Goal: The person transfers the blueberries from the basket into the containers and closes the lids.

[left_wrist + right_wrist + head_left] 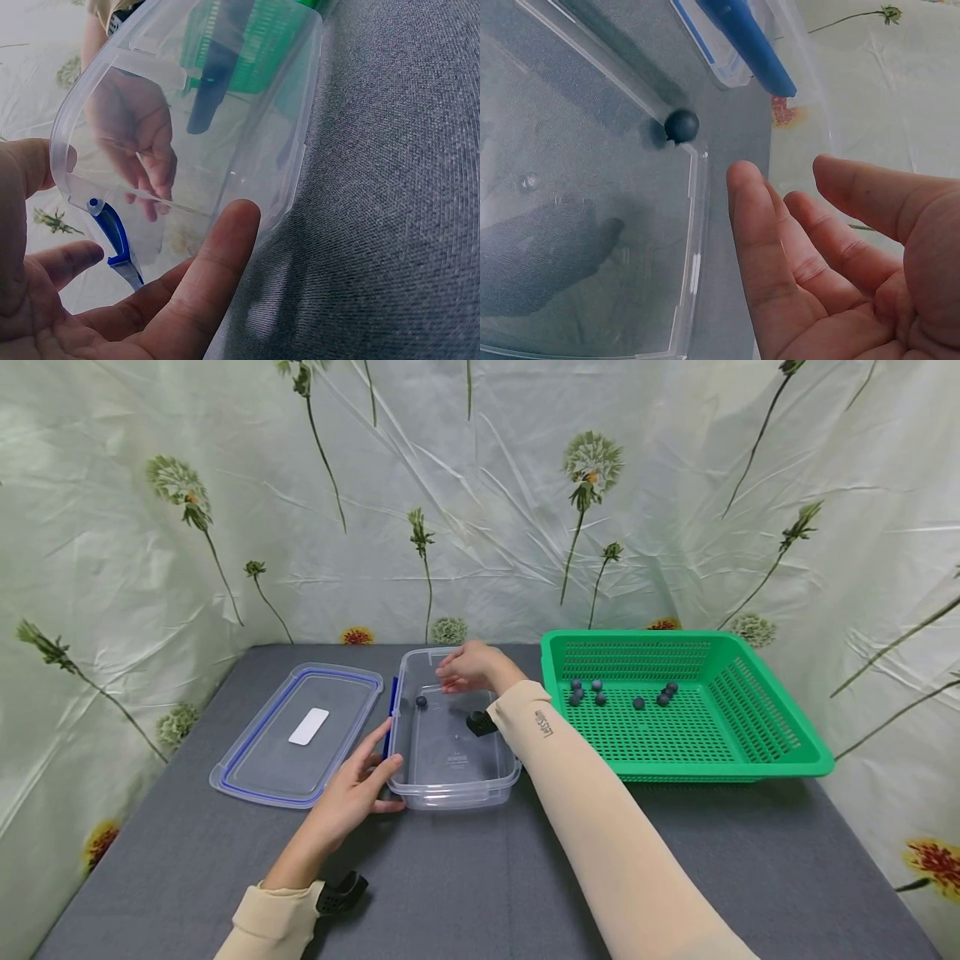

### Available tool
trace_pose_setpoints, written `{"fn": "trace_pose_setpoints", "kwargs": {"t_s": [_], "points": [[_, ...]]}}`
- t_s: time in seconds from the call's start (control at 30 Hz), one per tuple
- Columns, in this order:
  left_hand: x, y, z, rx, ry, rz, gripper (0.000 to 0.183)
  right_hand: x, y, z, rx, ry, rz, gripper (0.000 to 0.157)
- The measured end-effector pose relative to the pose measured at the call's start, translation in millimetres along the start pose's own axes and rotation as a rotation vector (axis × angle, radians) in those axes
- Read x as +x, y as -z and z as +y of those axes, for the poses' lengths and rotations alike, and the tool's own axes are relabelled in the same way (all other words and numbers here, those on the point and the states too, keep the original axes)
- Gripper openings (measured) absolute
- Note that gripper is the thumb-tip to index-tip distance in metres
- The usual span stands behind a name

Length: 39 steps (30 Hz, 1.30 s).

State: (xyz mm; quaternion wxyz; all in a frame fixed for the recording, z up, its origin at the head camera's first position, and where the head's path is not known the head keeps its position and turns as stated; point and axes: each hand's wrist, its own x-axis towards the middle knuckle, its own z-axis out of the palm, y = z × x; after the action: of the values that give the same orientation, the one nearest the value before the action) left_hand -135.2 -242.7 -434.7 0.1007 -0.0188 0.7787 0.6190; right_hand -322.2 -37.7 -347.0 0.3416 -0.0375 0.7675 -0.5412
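Observation:
A clear plastic box (453, 789) with blue side clips (112, 234) stands in the middle of the table. One blueberry (422, 702) lies in it near the left wall; the right wrist view shows the same blueberry (682, 125) close up. My left hand (358, 785) rests against the box's near left side, its fingers spread and fairly straight, the thumb at the rim. Over the far part of the box hovers my right hand (476, 667). In the right wrist view its fingers (757, 247) are loosely bent, apart from the thumb, with nothing between them.
To the right stands a green slotted basket (750, 768) with several blueberries (638, 702) in it. A clear lid (262, 760) with a blue seal and a white label (309, 727) lies left of the box. Behind the grey-covered table (465, 885) hangs a flowered curtain (487, 527).

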Motion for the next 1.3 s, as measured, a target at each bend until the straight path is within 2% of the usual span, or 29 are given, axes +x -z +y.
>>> {"fn": "trace_pose_setpoints", "kwargs": {"t_s": [0.17,0.47,0.73,1.3], "points": [[0.2,0.1,-0.3,-0.008,-0.007,-0.002,0.066,-3,1.1,-4,-0.002,0.016,-0.014,0.041],[0.8,0.6,-1.4,-0.009,-0.010,-0.004,0.067,-9,9.5,-11,0.002,0.094,-0.053,0.043],[0.2,0.3,-1.3,-0.013,-0.016,-0.006,0.067,-18,25.0,-14,-0.064,0.135,-0.063,0.044],[0.0,1.3,-2.1,0.004,-0.018,-0.014,0.067,-39,60.4,-16,-0.079,0.182,-0.053,0.042]]}}
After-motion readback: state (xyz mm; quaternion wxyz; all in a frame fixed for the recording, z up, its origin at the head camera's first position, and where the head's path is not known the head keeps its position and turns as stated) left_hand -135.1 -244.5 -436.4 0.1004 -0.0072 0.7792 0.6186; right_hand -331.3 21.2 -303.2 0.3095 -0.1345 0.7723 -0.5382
